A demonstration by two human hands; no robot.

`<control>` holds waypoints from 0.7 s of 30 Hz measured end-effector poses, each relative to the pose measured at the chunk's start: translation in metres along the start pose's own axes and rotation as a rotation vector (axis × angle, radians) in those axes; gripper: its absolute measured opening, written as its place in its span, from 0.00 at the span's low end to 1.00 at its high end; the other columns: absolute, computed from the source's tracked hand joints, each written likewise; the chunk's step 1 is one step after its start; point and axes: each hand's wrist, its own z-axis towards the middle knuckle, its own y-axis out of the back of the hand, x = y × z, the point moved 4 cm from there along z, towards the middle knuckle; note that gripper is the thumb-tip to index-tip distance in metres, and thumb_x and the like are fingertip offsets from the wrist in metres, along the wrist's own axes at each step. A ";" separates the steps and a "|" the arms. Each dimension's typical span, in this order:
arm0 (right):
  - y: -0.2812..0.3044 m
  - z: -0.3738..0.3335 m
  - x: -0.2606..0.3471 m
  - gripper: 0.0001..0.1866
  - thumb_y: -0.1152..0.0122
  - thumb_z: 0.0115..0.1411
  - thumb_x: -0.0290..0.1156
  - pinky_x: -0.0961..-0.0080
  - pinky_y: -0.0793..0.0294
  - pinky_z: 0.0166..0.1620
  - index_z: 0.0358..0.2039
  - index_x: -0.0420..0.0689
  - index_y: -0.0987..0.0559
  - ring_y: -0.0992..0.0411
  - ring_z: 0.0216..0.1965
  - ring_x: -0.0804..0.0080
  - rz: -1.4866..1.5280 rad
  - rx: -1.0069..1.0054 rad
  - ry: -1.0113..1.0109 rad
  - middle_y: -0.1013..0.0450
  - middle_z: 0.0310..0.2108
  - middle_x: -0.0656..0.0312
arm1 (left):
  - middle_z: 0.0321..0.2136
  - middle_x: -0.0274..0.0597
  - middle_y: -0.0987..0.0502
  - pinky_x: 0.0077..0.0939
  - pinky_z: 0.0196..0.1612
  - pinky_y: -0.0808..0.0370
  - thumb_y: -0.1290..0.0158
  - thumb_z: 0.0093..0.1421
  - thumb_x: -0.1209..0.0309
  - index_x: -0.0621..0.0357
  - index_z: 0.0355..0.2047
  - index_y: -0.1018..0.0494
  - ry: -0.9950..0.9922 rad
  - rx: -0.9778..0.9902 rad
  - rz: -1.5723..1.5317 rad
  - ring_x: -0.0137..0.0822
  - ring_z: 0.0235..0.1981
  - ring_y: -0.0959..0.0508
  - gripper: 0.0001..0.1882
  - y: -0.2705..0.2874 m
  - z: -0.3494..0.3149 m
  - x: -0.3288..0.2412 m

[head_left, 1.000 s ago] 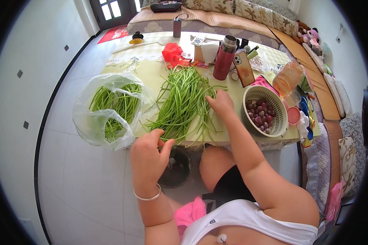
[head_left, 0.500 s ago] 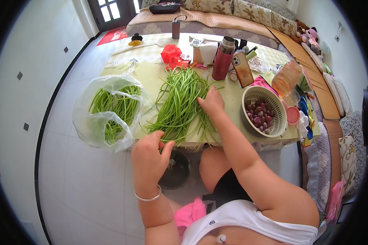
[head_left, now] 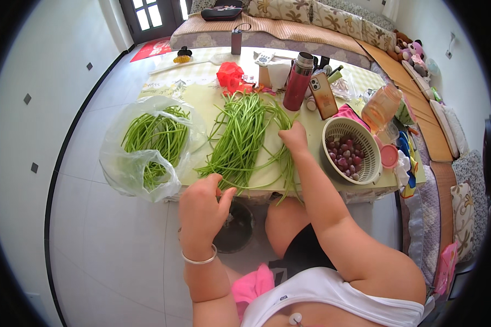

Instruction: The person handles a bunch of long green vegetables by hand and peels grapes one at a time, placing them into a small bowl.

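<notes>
A pile of long, thin green stems [head_left: 240, 136] lies across the table in front of me. My right hand [head_left: 294, 137] is closed around a small bunch of stems [head_left: 287, 171] at the pile's right side, their lower ends hanging over the near table edge. A few stems still cross between this bunch and the pile. At the pile's near left end is my left hand [head_left: 204, 199], a bracelet on its wrist. Its thumb and fingers are apart, fingertips by the stem ends, and I see nothing held. More green stems [head_left: 158, 133] fill a clear plastic bag [head_left: 114, 163] on the left.
Right of my right hand stands a basket [head_left: 377, 170] of grapes [head_left: 343, 155]. Behind it are a phone [head_left: 324, 97], a red thermos [head_left: 298, 84] and an orange-tinted jar [head_left: 381, 109]. A red plastic bag [head_left: 230, 75] lies beyond the stems. A dark basin [head_left: 237, 231] sits below the table edge.
My right hand has moved slightly right, drawing a small bunch of stems away from the main pile and opening a gap between them. The left hand has hardly moved.
</notes>
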 end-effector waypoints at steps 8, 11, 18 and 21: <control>-0.002 0.008 -0.006 0.16 0.40 0.49 0.23 0.67 0.25 0.37 0.40 0.36 0.27 0.23 0.36 0.63 0.882 0.200 -0.177 0.24 0.36 0.53 | 0.21 0.48 0.23 0.34 0.28 0.28 0.37 0.50 0.68 0.65 0.37 0.23 -0.002 0.027 0.021 0.43 0.22 0.23 0.16 -0.006 0.002 0.001; 0.011 -0.002 0.010 0.15 0.42 0.52 0.21 0.69 0.24 0.37 0.42 0.36 0.29 0.23 0.36 0.66 1.023 0.283 -0.185 0.24 0.38 0.53 | 0.21 0.48 0.23 0.34 0.29 0.27 0.38 0.51 0.68 0.65 0.37 0.23 -0.002 0.050 -0.010 0.43 0.23 0.23 0.15 -0.015 0.004 0.001; 0.021 -0.025 0.047 0.14 0.43 0.53 0.17 0.71 0.23 0.36 0.42 0.36 0.28 0.23 0.35 0.67 1.118 0.370 -0.120 0.24 0.38 0.53 | 0.30 0.45 0.20 0.25 0.35 0.24 0.41 0.55 0.73 0.68 0.41 0.25 0.088 0.069 -0.440 0.34 0.30 0.20 0.14 -0.052 0.013 0.012; 0.014 -0.012 0.030 0.14 0.41 0.52 0.20 0.72 0.25 0.36 0.41 0.37 0.25 0.23 0.34 0.67 0.938 0.282 0.013 0.23 0.37 0.55 | 0.32 0.44 0.21 0.23 0.36 0.24 0.41 0.56 0.74 0.69 0.42 0.26 0.108 0.126 -0.516 0.31 0.31 0.21 0.15 -0.074 0.015 0.014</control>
